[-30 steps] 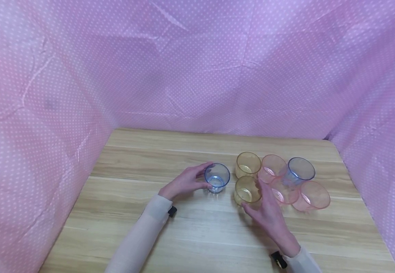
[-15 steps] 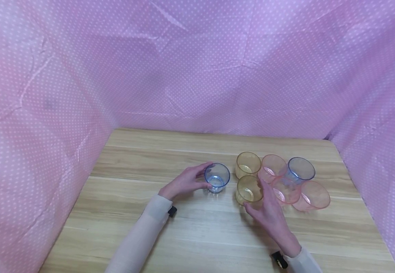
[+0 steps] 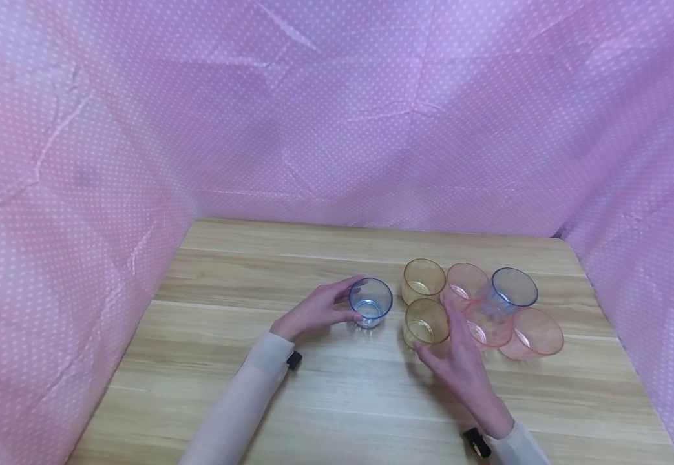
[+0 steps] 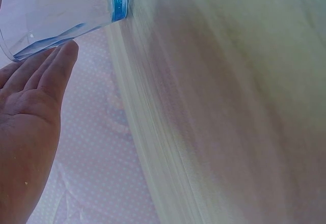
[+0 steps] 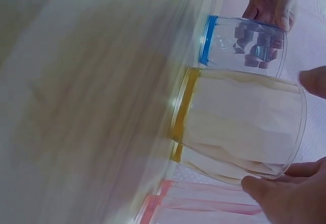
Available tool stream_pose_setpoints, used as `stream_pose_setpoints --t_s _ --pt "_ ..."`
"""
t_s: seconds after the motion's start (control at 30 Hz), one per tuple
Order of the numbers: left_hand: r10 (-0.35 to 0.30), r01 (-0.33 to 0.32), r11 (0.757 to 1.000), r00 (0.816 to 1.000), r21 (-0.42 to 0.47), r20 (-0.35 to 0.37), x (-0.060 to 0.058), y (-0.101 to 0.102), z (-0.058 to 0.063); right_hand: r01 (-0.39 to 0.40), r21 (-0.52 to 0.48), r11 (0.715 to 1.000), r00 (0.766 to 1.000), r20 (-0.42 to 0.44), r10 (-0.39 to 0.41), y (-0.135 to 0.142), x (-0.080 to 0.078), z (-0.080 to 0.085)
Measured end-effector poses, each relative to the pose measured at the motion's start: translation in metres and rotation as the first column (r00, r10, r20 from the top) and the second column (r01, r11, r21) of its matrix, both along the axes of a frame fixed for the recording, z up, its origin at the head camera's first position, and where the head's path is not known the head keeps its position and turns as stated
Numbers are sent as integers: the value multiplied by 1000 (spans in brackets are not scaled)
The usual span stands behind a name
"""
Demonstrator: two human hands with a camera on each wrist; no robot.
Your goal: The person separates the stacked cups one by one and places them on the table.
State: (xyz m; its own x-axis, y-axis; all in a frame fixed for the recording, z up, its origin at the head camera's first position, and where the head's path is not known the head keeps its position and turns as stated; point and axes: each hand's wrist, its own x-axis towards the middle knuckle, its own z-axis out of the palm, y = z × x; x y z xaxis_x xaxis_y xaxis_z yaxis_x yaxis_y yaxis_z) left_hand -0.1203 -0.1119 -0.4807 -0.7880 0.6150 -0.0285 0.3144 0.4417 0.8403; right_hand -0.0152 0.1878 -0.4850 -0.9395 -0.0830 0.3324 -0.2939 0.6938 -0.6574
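My left hand holds a clear blue-tinted cup from its left side, thumb in front and fingers behind. In the left wrist view the fingers lie along the cup's wall. My right hand is around the front yellow cup, thumb at its near side and fingers at its right. The right wrist view has a fingertip touching this yellow cup; whether the thumb presses it is hard to tell. Another yellow cup stands right behind. All these cups are upright on the table.
To the right, close together, stand pink cups and a second blue cup. The wooden table ends at a pink dotted cloth hung on its back and sides.
The front yellow cup has shifted slightly right with my right hand, away from the left hand's blue cup. The right fingers have moved slightly. My left hand has stayed still.
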Motion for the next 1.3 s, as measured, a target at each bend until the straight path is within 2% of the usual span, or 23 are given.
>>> stream_pose_setpoints --t_s 0.13,0.23,0.4,0.6,0.7,0.87,1.07,1.3 --pt "1 -2 1000 1000 -8 -11 0 0 0 -17 -40 999 999 -48 15 0 -2 0" --pt "9 -9 1000 1000 -20 -20 0 0 0 -39 -47 998 991 -129 32 0 -5 0" --pt "32 -33 999 999 -33 -19 1 3 1 -83 -48 995 959 -275 67 0 -13 3" --pt "68 -70 996 997 -51 -43 4 11 1 -98 -11 995 924 -373 87 -2 -24 9" --pt "85 -88 994 995 -63 -54 6 14 1 -75 32 997 918 -388 82 -1 -29 12" --pt "103 -106 992 994 -63 -48 8 18 1 -66 76 995 927 -364 90 0 -36 15" --pt "130 -131 991 990 -17 -59 8 20 1 -86 76 993 930 -351 107 1 -44 18" --pt "208 -205 978 975 36 -79 2 27 0 -88 79 993 945 -310 108 2 -47 19"
